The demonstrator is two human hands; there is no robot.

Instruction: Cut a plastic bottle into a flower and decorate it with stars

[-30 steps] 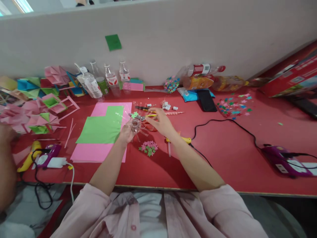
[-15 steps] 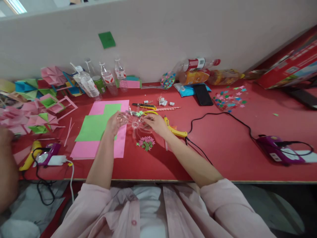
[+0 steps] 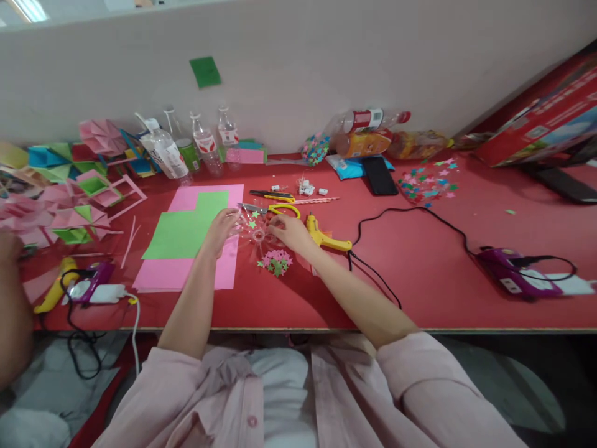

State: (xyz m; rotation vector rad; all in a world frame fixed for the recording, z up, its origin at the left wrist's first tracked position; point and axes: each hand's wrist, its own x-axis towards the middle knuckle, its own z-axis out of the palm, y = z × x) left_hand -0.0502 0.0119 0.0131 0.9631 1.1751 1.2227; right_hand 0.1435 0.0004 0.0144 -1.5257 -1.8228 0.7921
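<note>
Between my hands is a clear plastic bottle piece (image 3: 259,235) cut into strips that fan out from its round neck. Green and pink paper stars sit on some strips. My left hand (image 3: 221,231) has its fingers closed on the left strips. On the other side, my right hand (image 3: 290,233) pinches the piece near its right strips; the fingertips are partly hidden. A small heap of pink and green paper stars (image 3: 276,261) lies just below. Yellow-handled scissors (image 3: 285,210) rest right behind the piece, and a yellow glue gun (image 3: 327,239) lies to the right.
Pink paper (image 3: 186,280) and green paper (image 3: 175,235) lie under my left forearm. Behind stand several plastic bottles (image 3: 205,146). A black phone (image 3: 380,176) and star-covered plastic (image 3: 429,183) are at back right. A black cord runs to a purple power strip (image 3: 517,274). Another person's arm (image 3: 13,305) is at left.
The plastic piece has turned in my hands, so its green stars face me more and the scissors behind show more. Both hands stay on it. The view has shifted slightly.
</note>
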